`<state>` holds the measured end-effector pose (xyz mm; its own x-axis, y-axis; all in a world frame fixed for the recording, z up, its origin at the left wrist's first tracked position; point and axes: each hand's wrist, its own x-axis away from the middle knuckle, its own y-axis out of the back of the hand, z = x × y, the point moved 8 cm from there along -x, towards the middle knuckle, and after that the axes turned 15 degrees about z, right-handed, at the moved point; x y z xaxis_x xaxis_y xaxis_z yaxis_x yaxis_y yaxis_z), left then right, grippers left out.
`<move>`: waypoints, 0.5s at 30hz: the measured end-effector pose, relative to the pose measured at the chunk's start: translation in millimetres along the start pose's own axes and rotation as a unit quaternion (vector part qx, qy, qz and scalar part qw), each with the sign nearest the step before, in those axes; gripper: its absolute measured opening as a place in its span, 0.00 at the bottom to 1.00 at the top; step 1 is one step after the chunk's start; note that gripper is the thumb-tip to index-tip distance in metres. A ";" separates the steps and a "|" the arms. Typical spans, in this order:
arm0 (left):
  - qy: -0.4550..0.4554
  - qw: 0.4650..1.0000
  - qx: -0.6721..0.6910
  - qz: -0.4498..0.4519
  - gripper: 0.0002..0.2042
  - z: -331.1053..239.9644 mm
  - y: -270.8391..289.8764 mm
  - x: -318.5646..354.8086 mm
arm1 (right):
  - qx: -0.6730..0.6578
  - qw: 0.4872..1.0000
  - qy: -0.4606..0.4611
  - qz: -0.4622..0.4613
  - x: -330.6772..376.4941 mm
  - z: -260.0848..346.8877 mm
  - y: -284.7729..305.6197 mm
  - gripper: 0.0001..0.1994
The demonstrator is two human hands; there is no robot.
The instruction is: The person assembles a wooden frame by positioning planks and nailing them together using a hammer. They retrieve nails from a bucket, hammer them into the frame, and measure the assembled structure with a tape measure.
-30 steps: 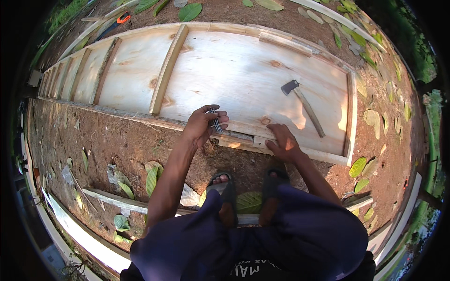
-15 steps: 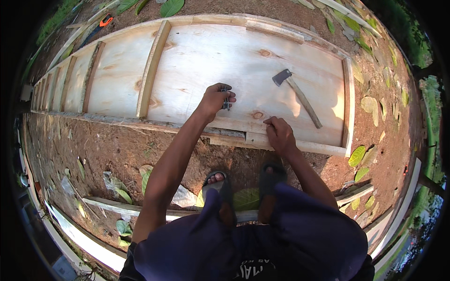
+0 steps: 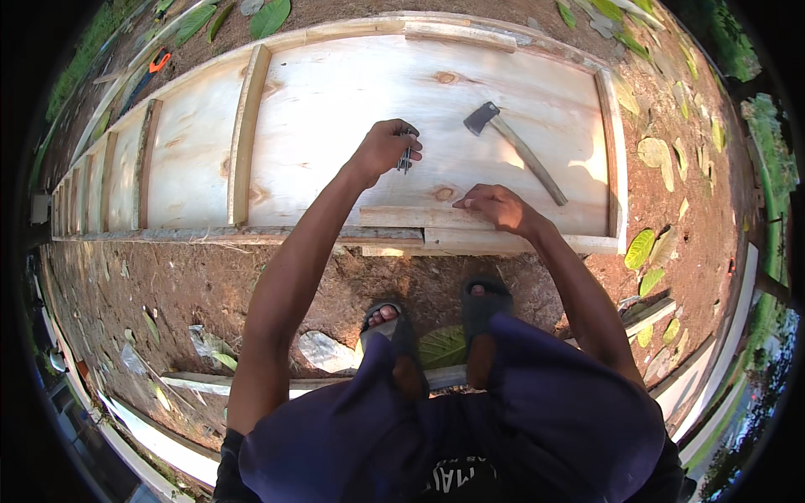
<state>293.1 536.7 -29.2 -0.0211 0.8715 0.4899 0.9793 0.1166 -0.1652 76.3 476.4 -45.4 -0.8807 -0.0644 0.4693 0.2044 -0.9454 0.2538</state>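
My left hand (image 3: 387, 152) is closed around several thin metal nails (image 3: 405, 159), held over the pale plywood sheet (image 3: 335, 109). My right hand (image 3: 501, 208) is above a short wooden strip (image 3: 419, 217) along the near side of the frame. Its fingers are drawn together and point left; anything between them is too small or hidden to make out. Beyond that hand, a hatchet (image 3: 528, 158) with a dark head and a wooden handle lies on the plywood.
Wooden crosspieces (image 3: 249, 134) divide the long frame toward the left. A saw with an orange handle (image 3: 159, 59) lies past its far edge. Between me and the frame is bare soil with leaves. A narrow plank (image 3: 201, 384) lies near my sandalled feet (image 3: 392, 323).
My right hand has turned, its fingers now pointing left over the near strip. The left hand still grips the nails. The whole view has shifted slightly, with the frame and hatchet appearing further left and higher.
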 end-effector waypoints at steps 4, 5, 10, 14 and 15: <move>-0.019 0.999 -0.031 0.002 0.13 1.8 18.7 -11.5 | -0.059 0.995 -0.061 0.046 -5.7 -1.7 3.0 0.20; -0.020 0.999 -0.047 -0.002 0.13 1.2 19.5 -13.4 | -0.121 0.986 -0.102 0.057 -5.0 0.4 1.7 0.21; -0.017 0.998 -0.061 0.002 0.12 0.2 10.1 -20.1 | -0.058 0.994 -0.073 0.048 -2.1 4.2 3.8 0.23; -0.019 0.999 -0.034 0.013 0.12 1.5 5.1 -22.8 | -0.039 0.999 0.013 0.032 2.8 -0.5 1.6 0.18; -0.015 0.999 -0.025 0.015 0.12 2.3 4.5 -23.5 | 0.022 0.998 0.048 0.022 4.3 0.7 1.2 0.21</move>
<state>297.5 517.9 -43.4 0.0025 0.8879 0.4601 0.9886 0.0671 -0.1349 73.1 475.2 -42.5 -0.9067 -0.1381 0.3985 0.2609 -0.9260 0.2728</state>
